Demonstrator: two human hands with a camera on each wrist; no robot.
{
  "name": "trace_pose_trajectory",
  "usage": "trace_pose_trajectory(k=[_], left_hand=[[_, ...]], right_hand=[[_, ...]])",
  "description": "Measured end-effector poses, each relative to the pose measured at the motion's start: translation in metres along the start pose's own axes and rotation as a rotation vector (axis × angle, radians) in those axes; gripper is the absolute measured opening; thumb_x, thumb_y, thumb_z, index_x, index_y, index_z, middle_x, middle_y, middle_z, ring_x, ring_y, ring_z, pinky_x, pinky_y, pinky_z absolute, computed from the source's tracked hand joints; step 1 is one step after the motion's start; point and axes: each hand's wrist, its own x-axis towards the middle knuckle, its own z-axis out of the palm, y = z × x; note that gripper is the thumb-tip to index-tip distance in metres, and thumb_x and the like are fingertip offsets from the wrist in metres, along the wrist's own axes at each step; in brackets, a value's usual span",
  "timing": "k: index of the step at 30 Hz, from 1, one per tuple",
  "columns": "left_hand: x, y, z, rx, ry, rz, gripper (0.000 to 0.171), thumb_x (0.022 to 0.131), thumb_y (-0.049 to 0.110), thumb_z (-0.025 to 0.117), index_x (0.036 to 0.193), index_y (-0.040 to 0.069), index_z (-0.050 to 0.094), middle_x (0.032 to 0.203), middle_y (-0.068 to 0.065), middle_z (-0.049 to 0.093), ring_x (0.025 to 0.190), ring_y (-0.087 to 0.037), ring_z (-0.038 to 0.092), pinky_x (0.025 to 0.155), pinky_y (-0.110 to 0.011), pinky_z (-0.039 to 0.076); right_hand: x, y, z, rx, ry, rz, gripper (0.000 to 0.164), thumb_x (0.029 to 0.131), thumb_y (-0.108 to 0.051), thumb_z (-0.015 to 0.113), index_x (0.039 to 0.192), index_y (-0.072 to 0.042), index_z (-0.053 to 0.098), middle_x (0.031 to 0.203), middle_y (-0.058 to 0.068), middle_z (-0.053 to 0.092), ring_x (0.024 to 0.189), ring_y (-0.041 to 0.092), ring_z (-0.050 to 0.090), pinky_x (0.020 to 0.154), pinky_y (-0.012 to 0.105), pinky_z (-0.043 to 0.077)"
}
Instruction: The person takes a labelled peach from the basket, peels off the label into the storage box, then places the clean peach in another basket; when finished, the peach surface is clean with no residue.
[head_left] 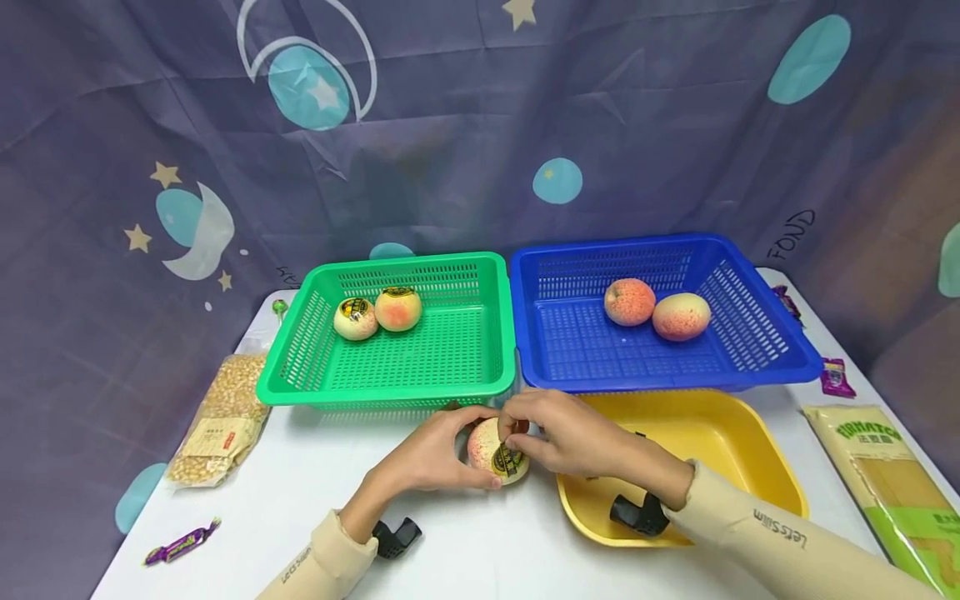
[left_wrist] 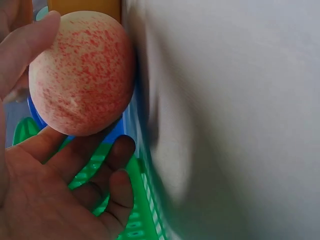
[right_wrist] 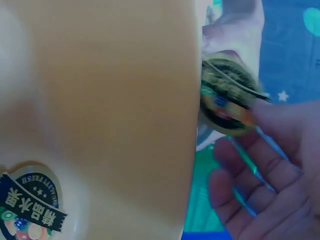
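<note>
Just in front of the green basket, my left hand grips a pale, red-speckled peach between thumb and fingers. In the left wrist view, the thumb lies over the peach and fingers support it from the other side. A round black-and-gold sticker sits on the side facing my right hand. Thumb and index finger of that hand pinch the sticker's edge. The right wrist view shows the sticker blurred beside the thumb, with the other fingers loosely curled.
Two stickered peaches lie in the green basket. The blue basket holds two peaches without visible stickers. A yellow bin, with a loose sticker inside, stands beneath my right forearm. Corn kernels, noodles and candies lie around.
</note>
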Motion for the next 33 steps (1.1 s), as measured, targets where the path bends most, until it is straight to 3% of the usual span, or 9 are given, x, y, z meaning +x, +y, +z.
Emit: trace_pose_trajectory(k=[5, 8, 14, 19, 28, 33], left_hand=[[0.002, -0.002, 0.001, -0.044, -0.013, -0.017, 0.076, 0.070, 0.041, 0.090, 0.139, 0.024, 0.060, 0.121, 0.014, 0.069, 0.111, -0.006, 0.062, 0.101, -0.034, 0.051], [0.004, -0.002, 0.002, -0.056, -0.026, -0.017, 0.077, 0.071, 0.042, 0.090, 0.139, 0.023, 0.060, 0.118, 0.013, 0.069, 0.108, -0.007, 0.063, 0.096, -0.031, 0.053], [0.004, -0.003, -0.001, -0.070, -0.018, -0.019, 0.078, 0.072, 0.043, 0.090, 0.139, 0.017, 0.060, 0.119, 0.005, 0.069, 0.107, -0.011, 0.061, 0.094, -0.036, 0.053], [0.004, -0.002, -0.005, -0.073, -0.029, -0.031, 0.078, 0.071, 0.042, 0.090, 0.139, 0.018, 0.061, 0.118, 0.005, 0.068, 0.106, -0.012, 0.060, 0.095, -0.038, 0.053], [0.005, -0.001, -0.008, -0.052, -0.048, -0.037, 0.079, 0.071, 0.042, 0.090, 0.140, 0.018, 0.060, 0.118, 0.004, 0.068, 0.107, -0.012, 0.060, 0.095, -0.038, 0.053], [0.006, 0.001, -0.007, -0.053, -0.055, -0.031, 0.080, 0.071, 0.042, 0.090, 0.141, 0.017, 0.059, 0.117, 0.004, 0.068, 0.106, -0.012, 0.061, 0.096, -0.039, 0.052]], right_hand=[[-0.005, 0.003, -0.007, 0.175, 0.041, -0.025, 0.009, 0.098, -0.005, 0.064, 0.098, -0.014, 0.064, 0.081, -0.005, 0.066, 0.068, -0.002, 0.050, 0.057, 0.020, 0.047], [-0.014, 0.004, -0.016, 0.244, 0.051, 0.004, 0.010, 0.097, -0.004, 0.066, 0.104, -0.010, 0.068, 0.080, -0.003, 0.069, 0.065, -0.002, 0.050, 0.055, 0.020, 0.046], [-0.040, 0.005, -0.040, 0.290, 0.028, 0.073, 0.013, 0.097, -0.006, 0.067, 0.105, -0.015, 0.073, 0.082, -0.004, 0.070, 0.066, 0.001, 0.053, 0.057, 0.021, 0.048], [-0.064, 0.013, -0.051, 0.323, -0.024, 0.117, 0.009, 0.098, -0.008, 0.066, 0.103, -0.014, 0.072, 0.083, 0.002, 0.069, 0.060, 0.000, 0.047, 0.050, 0.019, 0.043], [-0.083, 0.029, -0.049, 0.348, -0.226, 0.229, 0.014, 0.097, -0.012, 0.068, 0.110, -0.013, 0.074, 0.081, -0.001, 0.068, 0.064, -0.003, 0.048, 0.055, 0.017, 0.043], [-0.084, 0.033, -0.046, 0.407, -0.371, 0.229, 0.018, 0.094, -0.005, 0.068, 0.110, -0.010, 0.073, 0.080, 0.001, 0.067, 0.068, -0.003, 0.051, 0.060, 0.015, 0.044]])
